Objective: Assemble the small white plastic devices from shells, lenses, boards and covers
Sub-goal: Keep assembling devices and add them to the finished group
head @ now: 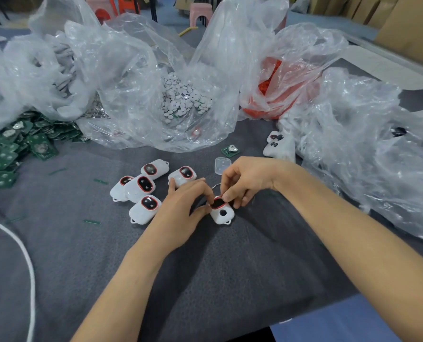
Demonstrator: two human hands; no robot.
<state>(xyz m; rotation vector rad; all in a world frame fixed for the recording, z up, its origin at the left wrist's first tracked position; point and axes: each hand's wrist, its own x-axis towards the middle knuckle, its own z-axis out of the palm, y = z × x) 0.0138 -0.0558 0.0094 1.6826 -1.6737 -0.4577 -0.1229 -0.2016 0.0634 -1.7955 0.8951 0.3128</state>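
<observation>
A white shell [222, 213] with a round hole lies on the grey cloth at the centre. Its upper opening holds a dark lens with a red ring [218, 203]. My left hand [185, 206] pinches the shell's left side, and my right hand [245, 180] pinches the lens rim from above. Several assembled white devices [141, 187] with red-ringed windows lie to the left. A clear cover [222, 164] and a single green board [230, 150] lie just beyond my right hand.
Crumpled clear bags ring the work area: white discs [185, 97] in the middle, red parts [274, 90] to the right, white shells [280, 145] at the right. A heap of green boards [15, 141] sits at the left. A white cable [25, 257] curves along the left edge.
</observation>
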